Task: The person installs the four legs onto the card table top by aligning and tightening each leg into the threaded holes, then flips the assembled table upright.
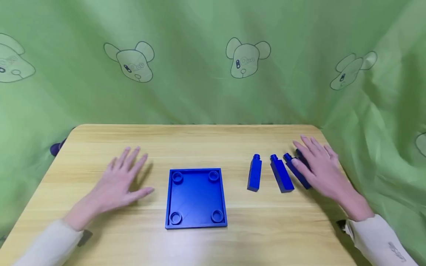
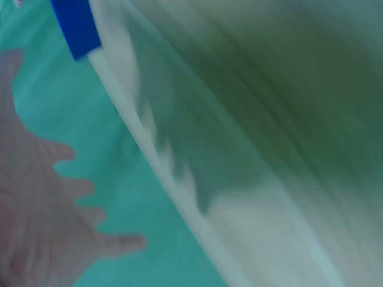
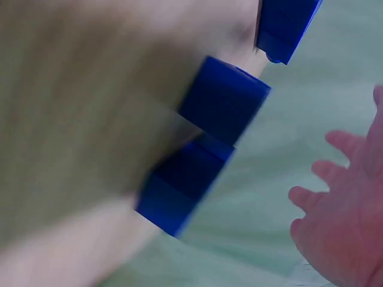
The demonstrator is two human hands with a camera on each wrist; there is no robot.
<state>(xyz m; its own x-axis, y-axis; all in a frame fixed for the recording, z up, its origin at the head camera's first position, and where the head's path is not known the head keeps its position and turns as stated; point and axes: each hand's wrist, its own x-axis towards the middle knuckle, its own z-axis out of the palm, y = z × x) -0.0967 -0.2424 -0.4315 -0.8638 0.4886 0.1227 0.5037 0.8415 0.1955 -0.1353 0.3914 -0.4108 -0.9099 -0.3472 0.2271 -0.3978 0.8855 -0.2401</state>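
A blue square panel [image 1: 196, 197] lies on the table, its raised rim up and a round socket in each corner. To its right lie several blue square-sided legs, each visible top end a narrow round knob: one leg [image 1: 254, 175] apart, another leg [image 1: 283, 175] beside it, and a third leg [image 1: 294, 168] partly under my right hand. My right hand [image 1: 321, 170], fingers spread, hovers over the rightmost legs and hides part of them; the right wrist view shows block ends [image 3: 224, 101] beside it. Left of the panel, my left hand [image 1: 114, 184] is held above the table with fingers spread, holding nothing.
The light wooden table [image 1: 199, 144] has rounded far corners. A green curtain [image 1: 193, 96] with printed bear heads hangs behind it and along both sides. A dark object [image 1: 56, 148] shows past the table's left edge.
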